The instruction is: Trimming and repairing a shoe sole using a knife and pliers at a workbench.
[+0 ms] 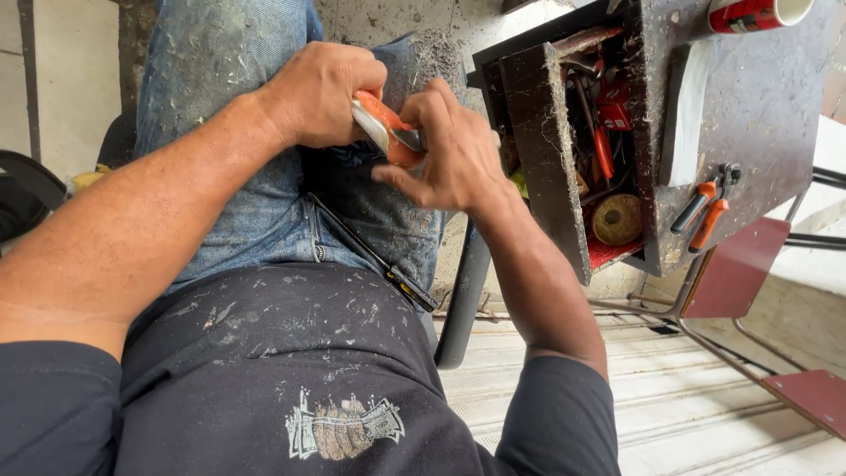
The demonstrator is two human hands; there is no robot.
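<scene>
My left hand (315, 95) is closed around the orange-and-white handle of a small tool (385, 132), held above my lap. My right hand (451, 152) meets it from the right, fingers pinching the tool's end, where a dark metal part shows. Both hands sit over my dusty blue jeans (264, 203). A thin black stick-like tool (370, 254) lies across my lap below the hands. What the fingers hide of the orange tool cannot be made out.
An open dark drawer (538, 132) to the right holds several tools with red handles and a round brownish spool (616, 219). Orange-handled pliers (702, 210) lie on the worn tabletop (758, 115). A red can (753, 13) stands at its far edge. Red stools (740, 264) stand right.
</scene>
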